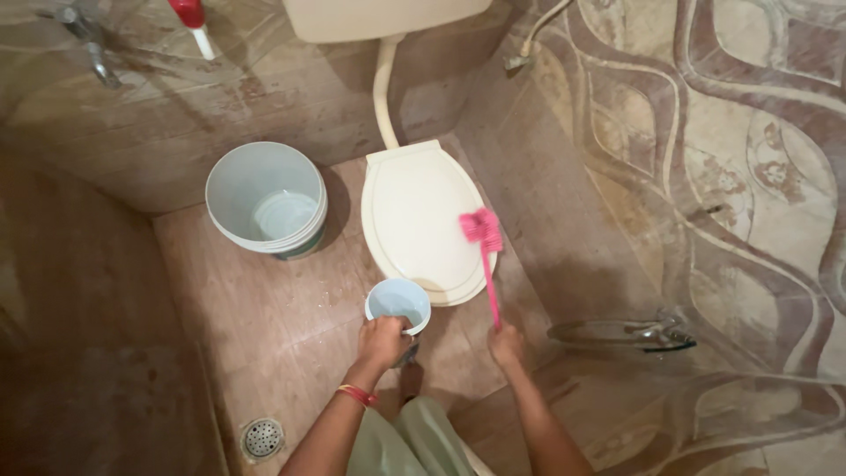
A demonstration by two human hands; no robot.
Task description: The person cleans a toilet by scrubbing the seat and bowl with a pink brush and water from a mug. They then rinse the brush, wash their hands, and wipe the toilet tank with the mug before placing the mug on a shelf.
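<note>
A single head-worn camera looks steeply down from standing height into a small tiled bathroom corner, facing the back wall. The closed toilet lid [421, 220] sits mid-frame, the floor drain [263, 437] near the bottom edge, fairly close.

Cistern [385, 18] and red-capped bottle [192, 21] are cropped.

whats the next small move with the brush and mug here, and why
Probably tip the mug in the left hand over the closed toilet lid, since the pink brush in the right hand already rests on the lid's right edge.
</note>
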